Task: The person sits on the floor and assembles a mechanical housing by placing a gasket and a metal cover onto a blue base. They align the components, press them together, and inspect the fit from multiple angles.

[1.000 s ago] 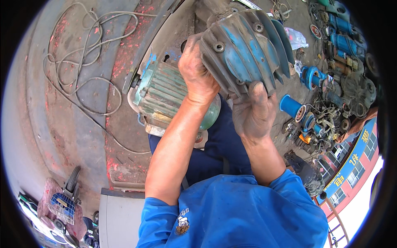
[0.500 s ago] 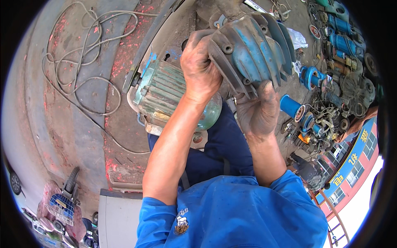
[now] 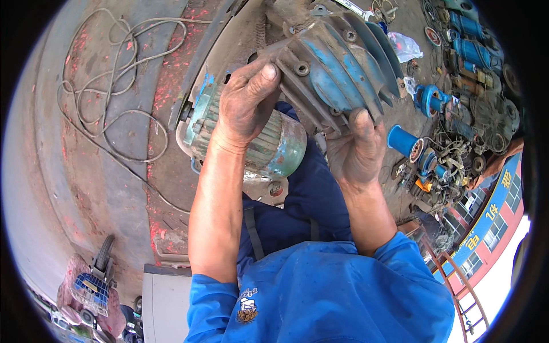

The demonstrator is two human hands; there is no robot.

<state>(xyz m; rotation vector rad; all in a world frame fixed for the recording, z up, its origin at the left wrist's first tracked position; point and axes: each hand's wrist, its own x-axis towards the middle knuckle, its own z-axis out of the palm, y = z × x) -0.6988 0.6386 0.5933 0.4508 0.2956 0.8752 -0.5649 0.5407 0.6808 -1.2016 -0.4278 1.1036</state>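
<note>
Since the earlier frame, both hands have shifted their hold and the finned blue housing (image 3: 337,68) has turned a little, its ribbed face now angled further up and to the right. Left hand (image 3: 247,103) is clamped over the near rim of the casting, fingers curled across the edge by a bolt boss, while the right hand (image 3: 357,150) cups it from beneath, thumb pressed up against the lower fins; the grip from two sides appears to be what keeps so heavy and awkward a piece steady in mid-air, above the person's lap. Both hands are dark with grease. Just below and behind the left wrist lies a green ribbed motor body (image 3: 251,143), on its side against the blue-trousered knees, close enough that the casting looks to belong on its end, though the frame does not show the two parts touching. Further out, a grey cable (image 3: 108,103) loops loosely over the rust-red, paint-flecked floor (image 3: 86,188) at the person's left. To the right, a blue spool-shaped part (image 3: 403,141) sits near the right hand, beyond it a heap of blue pump pieces, gears and wire (image 3: 457,131) spread on the ground within reach, and a crumpled clear plastic bag (image 3: 403,46) lies higher up. A small wheeled cart (image 3: 91,283) stands at the lower left edge, well apart from the work.
</note>
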